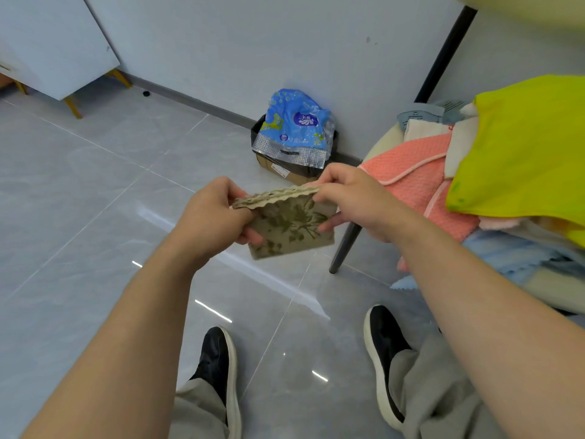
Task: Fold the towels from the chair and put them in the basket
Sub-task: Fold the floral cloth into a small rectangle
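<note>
Centre of frame: small folded beige towel with green leaf print, layered edges uppermost, held in the air over glossy grey floor tiles. Left hand pinches its left end, fingers curled; right hand pinches its right end likewise.
Right of frame: dark-legged chair heaped with towels, among them a coral waffle-textured cloth and a smooth yellow-green cloth.
Upper centre: crinkled blue plastic tissue pack on a cardboard box against the wall.
Bottom: two black shoes.
</note>
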`<action>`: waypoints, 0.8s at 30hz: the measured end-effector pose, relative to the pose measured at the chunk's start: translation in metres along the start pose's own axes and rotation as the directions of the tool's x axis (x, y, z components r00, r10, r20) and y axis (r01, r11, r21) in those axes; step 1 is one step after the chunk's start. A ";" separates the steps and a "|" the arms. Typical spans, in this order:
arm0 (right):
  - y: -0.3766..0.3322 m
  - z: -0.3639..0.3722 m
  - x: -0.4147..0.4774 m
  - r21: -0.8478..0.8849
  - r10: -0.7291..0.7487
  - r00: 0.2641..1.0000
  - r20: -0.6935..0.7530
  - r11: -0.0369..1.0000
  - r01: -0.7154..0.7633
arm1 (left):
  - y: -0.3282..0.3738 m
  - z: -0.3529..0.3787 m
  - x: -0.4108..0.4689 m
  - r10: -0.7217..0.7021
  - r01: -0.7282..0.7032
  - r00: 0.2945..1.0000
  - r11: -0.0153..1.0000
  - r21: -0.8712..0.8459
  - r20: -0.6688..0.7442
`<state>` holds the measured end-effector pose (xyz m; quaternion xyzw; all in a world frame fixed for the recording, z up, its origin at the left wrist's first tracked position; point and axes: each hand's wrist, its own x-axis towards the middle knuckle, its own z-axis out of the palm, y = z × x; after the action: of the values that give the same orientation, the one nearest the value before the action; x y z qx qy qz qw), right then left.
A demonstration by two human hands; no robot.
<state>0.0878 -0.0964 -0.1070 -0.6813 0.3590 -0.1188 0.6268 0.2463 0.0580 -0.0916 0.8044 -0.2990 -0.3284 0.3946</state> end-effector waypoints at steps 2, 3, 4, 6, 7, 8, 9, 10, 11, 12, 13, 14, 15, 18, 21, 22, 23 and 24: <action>-0.003 -0.001 -0.001 0.122 0.058 0.998 0.018 0.991 -0.060 | 0.002 0.001 0.001 -0.057 0.065 0.997 0.987 -0.146 0.053; -0.005 -0.001 -0.001 0.175 0.088 0.996 0.034 0.980 -0.093 | 0.002 0.001 0.002 -0.080 0.094 0.994 0.978 -0.188 0.080; -0.005 -0.001 -0.002 0.206 0.111 0.993 0.046 0.971 -0.118 | 0.001 0.002 0.003 -0.089 0.108 0.991 0.972 -0.209 0.099; -0.005 -0.001 -0.002 0.197 0.138 0.989 0.048 0.970 -0.145 | -0.002 0.003 0.004 -0.067 0.091 0.990 0.976 -0.199 0.123; -0.005 0.000 -0.002 0.172 0.142 0.989 0.048 0.974 -0.149 | -0.003 0.002 0.005 -0.050 0.075 0.989 0.980 -0.184 0.137; -0.004 0.001 -0.001 0.149 0.143 0.989 0.046 0.978 -0.148 | -0.003 0.002 0.005 -0.041 0.067 0.987 0.983 -0.168 0.153; -0.003 0.001 -0.001 0.136 0.141 0.989 0.046 0.980 -0.146 | -0.003 0.001 0.004 -0.042 0.069 0.985 0.985 -0.157 0.166; -0.001 0.001 -0.001 0.137 0.136 0.989 0.050 0.980 -0.142 | -0.004 0.000 0.004 -0.053 0.079 0.985 0.985 -0.156 0.163; 0.000 0.001 0.000 0.150 0.127 0.990 0.056 0.980 -0.134 | -0.005 0.000 0.004 -0.064 0.086 0.988 0.983 -0.159 0.139; 0.001 0.001 0.000 0.169 0.114 0.991 0.064 0.978 -0.124 | -0.005 0.000 0.004 -0.073 0.088 0.993 0.983 -0.162 0.097; 0.002 0.001 0.000 0.190 0.100 0.992 0.074 0.975 -0.113 | -0.005 0.001 0.004 -0.075 0.083 0.996 0.983 -0.163 0.056; 0.002 0.000 0.000 0.206 0.089 0.992 0.086 0.973 -0.105 | -0.006 0.001 0.005 -0.079 0.082 0.997 0.981 -0.178 0.026; 0.002 -0.001 -0.001 0.220 0.077 0.992 0.104 0.971 -0.099 | -0.006 0.002 0.005 -0.091 0.091 0.996 0.975 -0.203 0.010; 0.002 -0.004 -0.002 0.269 0.060 0.989 0.138 0.958 -0.096 | -0.005 -0.001 0.006 -0.142 0.144 0.989 0.950 -0.276 0.027; 0.002 -0.005 -0.001 0.327 0.072 0.991 0.116 0.939 -0.107 | -0.003 0.001 0.006 -0.147 0.162 0.987 0.928 -0.335 0.070; 0.001 -0.005 -0.001 0.339 0.082 0.989 0.125 0.933 -0.120 | -0.002 0.003 0.005 -0.142 0.158 0.987 0.925 -0.346 0.071; 0.001 -0.005 -0.002 0.346 0.089 0.986 0.142 0.929 -0.133 | -0.001 0.004 0.005 -0.137 0.153 0.988 0.922 -0.355 0.072; 0.000 -0.005 -0.002 0.352 0.094 0.983 0.161 0.925 -0.146 | 0.000 0.005 0.004 -0.135 0.154 0.988 0.919 -0.363 0.076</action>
<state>0.0835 -0.0986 -0.1058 -0.5376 0.3269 -0.0958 0.7713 0.2452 0.0526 -0.0950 0.7278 -0.1816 -0.4265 0.5054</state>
